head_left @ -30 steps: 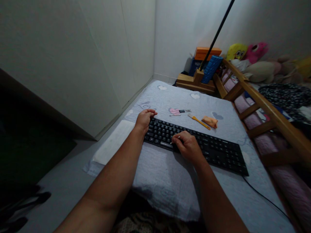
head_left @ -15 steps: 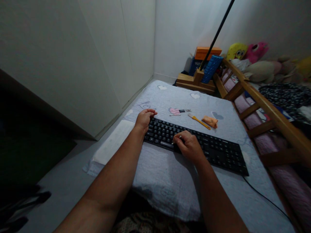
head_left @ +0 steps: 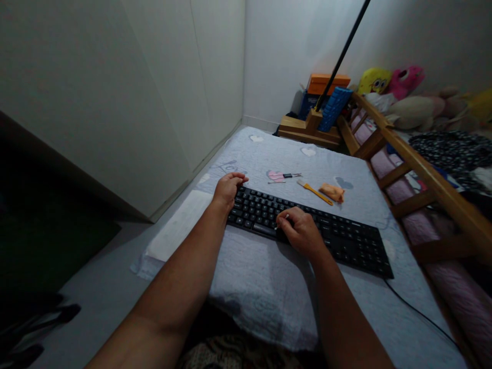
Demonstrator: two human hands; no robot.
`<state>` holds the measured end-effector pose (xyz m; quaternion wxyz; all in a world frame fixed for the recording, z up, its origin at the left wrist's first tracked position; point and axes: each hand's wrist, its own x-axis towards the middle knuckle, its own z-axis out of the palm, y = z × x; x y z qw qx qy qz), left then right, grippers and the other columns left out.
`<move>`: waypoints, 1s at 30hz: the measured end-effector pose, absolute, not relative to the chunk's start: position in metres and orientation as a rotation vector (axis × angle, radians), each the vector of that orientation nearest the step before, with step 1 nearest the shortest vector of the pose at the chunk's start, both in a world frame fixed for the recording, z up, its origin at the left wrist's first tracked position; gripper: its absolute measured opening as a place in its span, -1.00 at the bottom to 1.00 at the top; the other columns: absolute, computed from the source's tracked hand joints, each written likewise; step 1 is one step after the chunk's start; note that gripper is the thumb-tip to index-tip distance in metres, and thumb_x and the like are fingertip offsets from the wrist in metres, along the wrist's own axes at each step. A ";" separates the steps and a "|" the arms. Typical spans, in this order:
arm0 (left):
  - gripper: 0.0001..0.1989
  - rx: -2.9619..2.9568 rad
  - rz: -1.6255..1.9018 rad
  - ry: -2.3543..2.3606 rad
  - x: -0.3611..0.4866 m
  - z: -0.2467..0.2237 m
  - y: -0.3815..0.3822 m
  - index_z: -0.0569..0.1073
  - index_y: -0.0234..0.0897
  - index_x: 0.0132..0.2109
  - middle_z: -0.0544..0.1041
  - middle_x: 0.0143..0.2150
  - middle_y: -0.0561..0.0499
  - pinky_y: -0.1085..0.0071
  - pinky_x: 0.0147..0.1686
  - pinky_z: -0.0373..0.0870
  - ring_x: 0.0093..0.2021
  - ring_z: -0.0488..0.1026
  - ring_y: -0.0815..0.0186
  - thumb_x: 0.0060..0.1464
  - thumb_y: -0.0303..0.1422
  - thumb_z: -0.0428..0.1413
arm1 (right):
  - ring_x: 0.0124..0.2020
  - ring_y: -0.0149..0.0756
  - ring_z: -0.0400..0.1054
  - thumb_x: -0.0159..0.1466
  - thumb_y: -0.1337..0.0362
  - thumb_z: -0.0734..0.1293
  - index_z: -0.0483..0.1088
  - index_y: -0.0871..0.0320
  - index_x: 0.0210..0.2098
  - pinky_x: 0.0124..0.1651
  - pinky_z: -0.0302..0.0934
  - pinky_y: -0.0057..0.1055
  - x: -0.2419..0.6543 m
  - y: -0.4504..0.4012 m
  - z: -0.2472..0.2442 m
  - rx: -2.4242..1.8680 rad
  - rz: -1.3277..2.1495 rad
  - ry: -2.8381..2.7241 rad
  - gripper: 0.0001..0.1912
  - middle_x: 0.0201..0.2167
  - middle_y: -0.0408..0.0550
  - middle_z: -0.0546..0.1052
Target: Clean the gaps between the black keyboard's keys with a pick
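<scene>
A black keyboard [head_left: 346, 241] lies at a slant on the cloth-covered table. My left hand [head_left: 228, 190] grips its left end, the fingers curled past the far corner. Over the lower middle keys, my right hand [head_left: 300, 229] is closed in a pinch on a thin cotton swab [head_left: 276, 227]; the white tip shows near the space bar and the rest is mostly hidden by the fingers. Beyond the keyboard lie another cotton swab [head_left: 277, 182], a dark-handled metal tool [head_left: 288, 176], a yellow-handled brush [head_left: 315, 192] and a crumpled orange cloth [head_left: 332, 192].
A pale folded sheet [head_left: 179, 225] lies at the table's left. The keyboard cable [head_left: 418, 312] trails off to the lower right. On the right runs a wooden bed rail [head_left: 430, 154], with plush toys behind it. A wooden stand [head_left: 307, 128] with a pole is at the back.
My right hand has shifted slightly to the right along the keys with the cotton swab. The left hand and the keyboard have stayed in place.
</scene>
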<state>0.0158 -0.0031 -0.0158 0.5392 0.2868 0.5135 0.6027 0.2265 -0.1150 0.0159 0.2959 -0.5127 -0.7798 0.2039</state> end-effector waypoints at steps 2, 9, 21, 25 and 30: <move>-0.88 0.684 1.433 1.224 0.016 -0.016 -0.003 0.45 -0.26 -0.45 0.55 -0.44 0.01 0.35 -0.09 0.35 -0.33 0.48 0.32 -0.19 -0.55 0.10 | -0.29 -0.22 0.40 0.28 0.38 0.24 0.45 0.12 -0.43 -0.18 0.19 -0.31 0.227 -0.115 0.015 -1.364 0.537 -2.074 -0.79 -0.41 -0.05 0.55; -0.88 0.692 1.431 1.216 0.017 -0.014 -0.004 0.46 -0.27 -0.44 0.55 -0.45 0.03 0.38 -0.12 0.35 -0.37 0.45 0.35 -0.21 -0.55 0.09 | -0.28 -0.22 0.41 0.31 0.37 0.26 0.47 0.13 -0.39 -0.17 0.20 -0.31 0.225 -0.115 0.012 -1.325 0.566 -2.052 -0.81 -0.39 -0.04 0.56; -0.86 0.676 1.433 1.218 0.017 -0.014 -0.003 0.46 -0.28 -0.44 0.55 -0.46 0.03 0.40 -0.15 0.34 -0.40 0.44 0.37 -0.20 -0.58 0.08 | -0.26 -0.21 0.42 0.30 0.41 0.30 0.51 0.12 -0.37 -0.16 0.22 -0.30 0.220 -0.115 0.007 -1.267 0.557 -2.058 -0.82 -0.37 -0.04 0.58; -0.85 0.674 1.439 1.212 0.017 -0.013 -0.003 0.47 -0.29 -0.45 0.55 -0.47 0.02 0.41 -0.15 0.33 -0.38 0.45 0.36 -0.20 -0.58 0.08 | -0.26 -0.20 0.42 0.31 0.40 0.29 0.52 0.11 -0.37 -0.15 0.23 -0.30 0.221 -0.113 0.006 -1.270 0.527 -2.038 -0.82 -0.36 -0.04 0.58; -0.85 0.659 1.439 1.205 0.017 -0.012 -0.003 0.47 -0.29 -0.45 0.55 -0.48 0.03 0.41 -0.16 0.33 -0.39 0.45 0.36 -0.20 -0.59 0.08 | -0.24 -0.17 0.42 0.32 0.37 0.27 0.53 0.12 -0.34 -0.13 0.25 -0.27 0.222 -0.111 0.003 -1.266 0.490 -2.003 -0.81 -0.36 -0.02 0.59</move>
